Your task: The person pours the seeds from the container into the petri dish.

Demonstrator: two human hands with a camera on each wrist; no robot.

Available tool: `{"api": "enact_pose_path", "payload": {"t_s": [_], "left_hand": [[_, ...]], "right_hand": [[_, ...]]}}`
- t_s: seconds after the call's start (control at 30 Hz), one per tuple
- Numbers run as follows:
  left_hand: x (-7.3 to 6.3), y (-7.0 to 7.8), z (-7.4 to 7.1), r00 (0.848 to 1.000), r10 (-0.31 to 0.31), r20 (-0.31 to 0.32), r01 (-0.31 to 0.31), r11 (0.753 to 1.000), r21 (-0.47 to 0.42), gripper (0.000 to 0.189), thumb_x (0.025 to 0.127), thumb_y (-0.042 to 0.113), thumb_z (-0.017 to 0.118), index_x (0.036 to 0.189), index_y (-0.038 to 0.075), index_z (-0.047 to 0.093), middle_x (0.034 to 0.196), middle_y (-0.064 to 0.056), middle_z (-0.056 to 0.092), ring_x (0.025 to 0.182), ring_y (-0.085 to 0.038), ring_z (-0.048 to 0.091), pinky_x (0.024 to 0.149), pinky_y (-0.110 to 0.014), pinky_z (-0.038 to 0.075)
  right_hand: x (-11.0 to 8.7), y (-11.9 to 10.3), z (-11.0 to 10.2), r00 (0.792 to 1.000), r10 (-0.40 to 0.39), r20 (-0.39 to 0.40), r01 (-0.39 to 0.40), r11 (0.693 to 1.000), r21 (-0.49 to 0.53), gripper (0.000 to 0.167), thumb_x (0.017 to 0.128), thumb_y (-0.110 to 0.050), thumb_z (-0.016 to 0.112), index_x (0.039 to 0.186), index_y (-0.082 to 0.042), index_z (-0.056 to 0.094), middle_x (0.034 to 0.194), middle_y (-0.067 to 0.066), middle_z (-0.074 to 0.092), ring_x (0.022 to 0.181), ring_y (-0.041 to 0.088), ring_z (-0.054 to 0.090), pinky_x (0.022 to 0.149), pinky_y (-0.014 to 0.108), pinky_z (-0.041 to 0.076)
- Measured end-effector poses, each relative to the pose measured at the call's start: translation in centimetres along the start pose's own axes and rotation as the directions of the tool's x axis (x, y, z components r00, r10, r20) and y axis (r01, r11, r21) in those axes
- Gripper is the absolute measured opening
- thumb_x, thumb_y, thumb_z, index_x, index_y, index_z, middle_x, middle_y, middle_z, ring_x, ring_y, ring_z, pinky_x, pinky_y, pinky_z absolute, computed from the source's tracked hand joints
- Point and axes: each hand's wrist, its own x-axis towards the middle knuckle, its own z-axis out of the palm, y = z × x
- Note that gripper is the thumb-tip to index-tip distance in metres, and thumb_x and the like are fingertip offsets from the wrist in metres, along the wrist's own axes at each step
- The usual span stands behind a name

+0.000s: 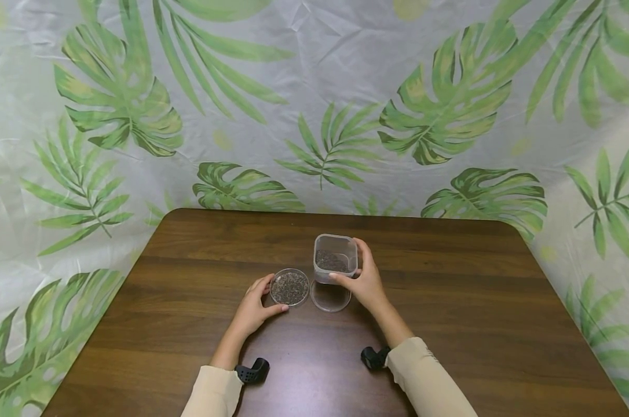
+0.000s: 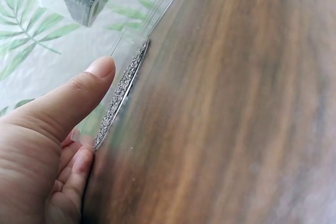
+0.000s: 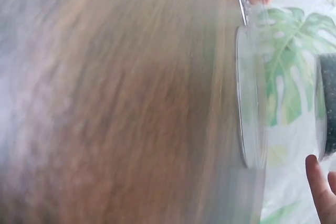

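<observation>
My left hand point(image 1: 253, 310) holds a clear petri dish point(image 1: 290, 288) by its edge, thumb at the near side and fingers at the far left. A layer of fine dark grains covers the bottom of that dish, and it rests on the table. My right hand point(image 1: 368, 285) grips a clear square plastic container point(image 1: 335, 258), which holds more of the dark grains. In the right wrist view the container point(image 3: 329, 103) is raised off the table. Below it lies a second round clear dish point(image 1: 331, 300), close beside the filled one; the container partly hides it.
The dishes stand near the middle of a dark brown wooden table point(image 1: 450, 324). A leaf-patterned curtain point(image 1: 346, 75) hangs behind and along the sides. Black camera mounts point(image 1: 253, 371) sit on both wrists.
</observation>
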Motion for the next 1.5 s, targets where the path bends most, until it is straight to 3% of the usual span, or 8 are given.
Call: {"api": "enact_pose_path", "payload": {"t_s": [0.23, 0.37, 0.63, 0.73, 1.0, 1.33, 1.5], "left_hand": [[0.0, 0.0, 0.0, 1.000, -0.010, 0.003, 0.010, 1.000, 0.013, 0.083, 0.064, 0.029, 0.081, 0.132, 0.002, 0.042, 0.126, -0.014, 0.046, 0.106, -0.028, 0.052, 0.091, -0.042, 0.039], [0.0, 0.1, 0.0, 1.000, -0.008, 0.003, 0.008, 1.000, 0.017, 0.083, 0.064, 0.030, 0.081, 0.132, 0.002, 0.042, 0.126, -0.014, 0.046, 0.106, -0.028, 0.052, 0.091, -0.043, 0.039], [-0.1, 0.0, 0.0, 1.000, -0.012, 0.002, 0.012, 1.000, 0.018, 0.083, 0.064, 0.030, 0.081, 0.132, 0.003, 0.042, 0.127, -0.014, 0.045, 0.106, -0.028, 0.051, 0.091, -0.042, 0.038], [0.0, 0.0, 0.0, 1.000, -0.018, 0.004, 0.018, 1.000, 0.019, 0.083, 0.064, 0.030, 0.081, 0.132, 0.003, 0.042, 0.127, -0.013, 0.045, 0.106, -0.027, 0.051, 0.092, -0.042, 0.038], [-0.1, 0.0, 0.0, 1.000, -0.015, 0.005, 0.015, 1.000, 0.018, 0.084, 0.064, 0.033, 0.080, 0.133, 0.003, 0.042, 0.127, -0.014, 0.045, 0.106, -0.028, 0.051, 0.091, -0.043, 0.038], [-0.1, 0.1, 0.0, 1.000, -0.020, 0.006, 0.020, 1.000, 0.014, 0.083, 0.064, 0.031, 0.080, 0.132, 0.003, 0.042, 0.127, -0.014, 0.045, 0.106, -0.027, 0.051, 0.092, -0.042, 0.038], [-0.1, 0.3, -0.1, 1.000, -0.021, 0.005, 0.021, 1.000, 0.009, 0.082, 0.065, 0.031, 0.080, 0.132, 0.003, 0.042, 0.126, -0.014, 0.046, 0.105, -0.028, 0.051, 0.091, -0.043, 0.038]], "right_hand": [[-0.2, 0.5, -0.8, 1.000, -0.006, -0.021, 0.006, 1.000, 0.016, 0.089, 0.066, -0.025, 0.081, 0.137, -0.013, 0.029, 0.124, 0.013, 0.043, 0.108, 0.028, 0.044, 0.076, 0.042, 0.046], [-0.4, 0.5, -1.4, 0.999, 0.016, -0.031, -0.016, 1.000, 0.021, 0.088, 0.066, -0.021, 0.081, 0.137, -0.013, 0.029, 0.126, 0.014, 0.042, 0.108, 0.029, 0.043, 0.073, 0.033, 0.047], [-1.2, -1.7, -2.5, 0.999, -0.006, -0.050, 0.008, 1.000, 0.027, 0.085, 0.070, -0.006, 0.077, 0.137, 0.000, 0.025, 0.125, 0.025, 0.039, 0.106, 0.039, 0.040, 0.070, 0.021, 0.044], [-1.3, -1.3, -2.9, 0.998, -0.004, -0.067, 0.006, 1.000, 0.023, 0.085, 0.070, -0.006, 0.076, 0.137, 0.001, 0.025, 0.124, 0.025, 0.038, 0.106, 0.039, 0.039, 0.070, 0.021, 0.044], [-1.1, 2.4, -4.1, 0.994, 0.012, -0.109, -0.010, 1.000, 0.024, 0.088, 0.067, -0.013, 0.080, 0.138, -0.010, 0.027, 0.126, 0.017, 0.039, 0.106, 0.030, 0.041, 0.069, 0.020, 0.044], [-1.4, 3.6, -5.4, 0.991, 0.022, -0.135, -0.021, 1.000, 0.006, 0.087, 0.068, -0.013, 0.079, 0.138, -0.012, 0.027, 0.126, 0.014, 0.039, 0.105, 0.027, 0.041, 0.069, 0.020, 0.043], [-2.0, 1.3, -6.2, 0.991, 0.044, -0.125, -0.043, 0.999, 0.008, 0.085, 0.071, -0.007, 0.076, 0.138, -0.005, 0.024, 0.128, 0.023, 0.035, 0.107, 0.036, 0.038, 0.069, 0.018, 0.041]]}}
